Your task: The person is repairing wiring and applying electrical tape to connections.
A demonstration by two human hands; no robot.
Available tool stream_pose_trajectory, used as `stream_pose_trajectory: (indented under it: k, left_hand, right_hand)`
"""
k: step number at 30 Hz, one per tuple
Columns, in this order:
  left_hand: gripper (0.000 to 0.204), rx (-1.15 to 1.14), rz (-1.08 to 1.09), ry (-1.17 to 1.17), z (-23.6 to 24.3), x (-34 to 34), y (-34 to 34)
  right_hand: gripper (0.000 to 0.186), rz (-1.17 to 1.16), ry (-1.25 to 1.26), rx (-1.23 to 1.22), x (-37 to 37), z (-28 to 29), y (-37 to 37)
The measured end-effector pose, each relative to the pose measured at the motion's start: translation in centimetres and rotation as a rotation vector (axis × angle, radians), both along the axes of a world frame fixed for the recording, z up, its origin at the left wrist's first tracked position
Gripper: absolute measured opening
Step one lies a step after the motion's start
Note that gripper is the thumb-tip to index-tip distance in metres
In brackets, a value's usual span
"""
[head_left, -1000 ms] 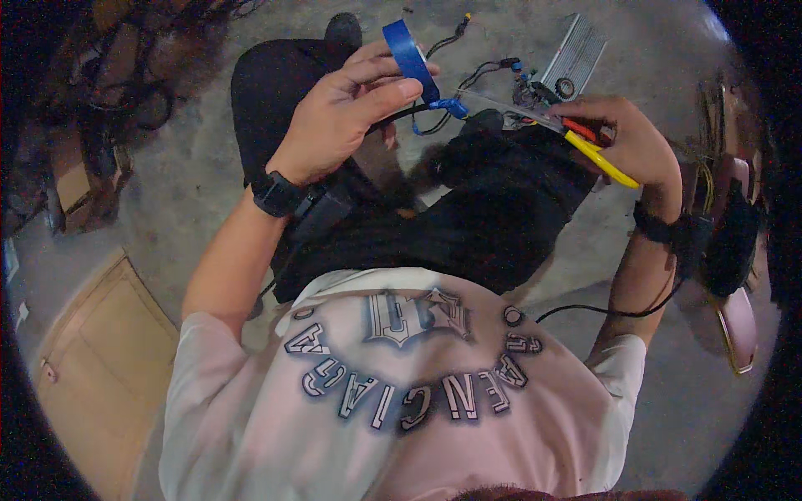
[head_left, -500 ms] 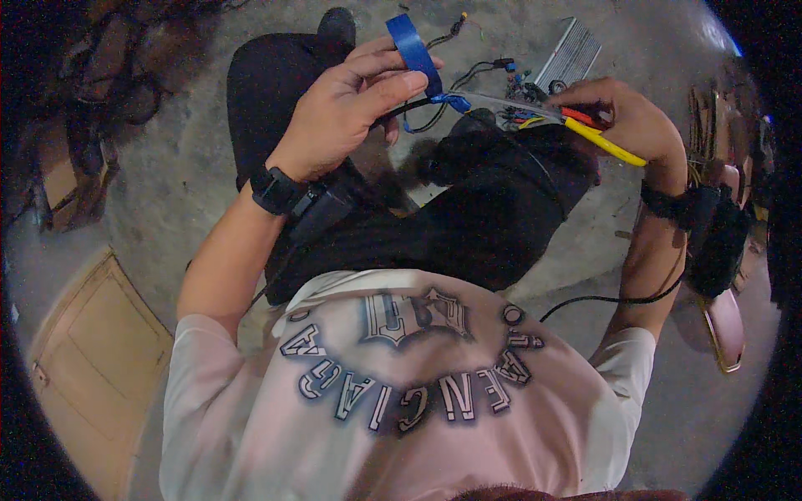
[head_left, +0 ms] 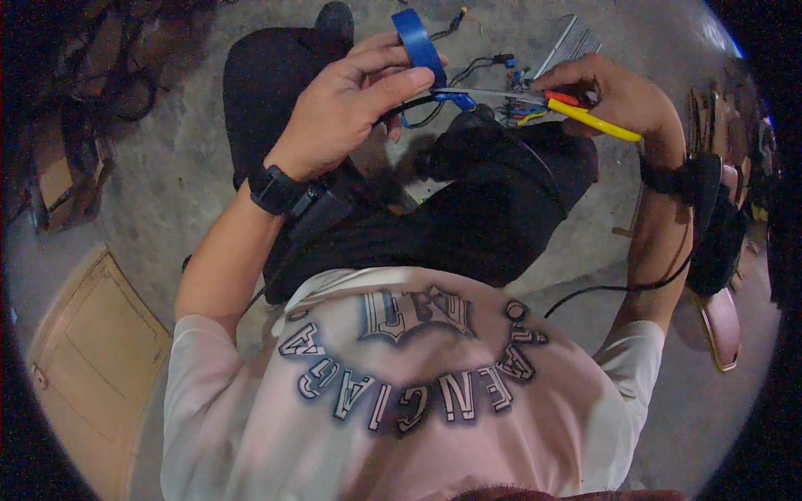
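A roll of blue tape (head_left: 419, 46) is in my left hand (head_left: 347, 96), its fingers closed on it, with the thumb pressed at its lower edge. A black cable (head_left: 408, 106) runs beside that thumb. Blue tape (head_left: 455, 101) is bunched around the cable, just right of the roll. My right hand (head_left: 614, 88) is closed around the red and yellow handles of a tool with long, thin metal blades (head_left: 501, 95). Its tips reach the tape close to my left thumb; whether they are shut on the tape, I cannot tell.
Beyond my knees, a ribbed metal box (head_left: 568, 43) and a cluster of coloured wires (head_left: 522, 110) lie on the concrete floor. Wire ends with connectors (head_left: 501, 60) stretch nearby. A beige panel (head_left: 96, 359) is at the left, a pink slipper-like thing (head_left: 720, 330) at the right.
The tool in my right hand has moved up and left, bringing its tips up to the tape beside my left thumb. My left hand has shifted slightly right.
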State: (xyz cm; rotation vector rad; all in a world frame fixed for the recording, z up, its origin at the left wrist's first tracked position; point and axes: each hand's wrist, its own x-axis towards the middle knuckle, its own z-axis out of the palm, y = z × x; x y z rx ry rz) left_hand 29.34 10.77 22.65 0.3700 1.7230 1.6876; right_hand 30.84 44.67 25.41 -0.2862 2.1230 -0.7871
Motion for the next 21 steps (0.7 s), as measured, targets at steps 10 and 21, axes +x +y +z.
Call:
stream_pose_trajectory:
  k: [10,21]
  left_hand:
    - [0.034,0.037,0.044,0.026,-1.1,0.2,-0.1]
    - [0.030,0.007,0.046,-0.014,-1.2,0.4,-0.7]
  right_hand:
    - [0.056,-0.020,-0.080,-0.147,-0.7,0.8,-2.2]
    - [0.049,-0.077,-0.063,-0.078,-0.5,0.7,-3.4]
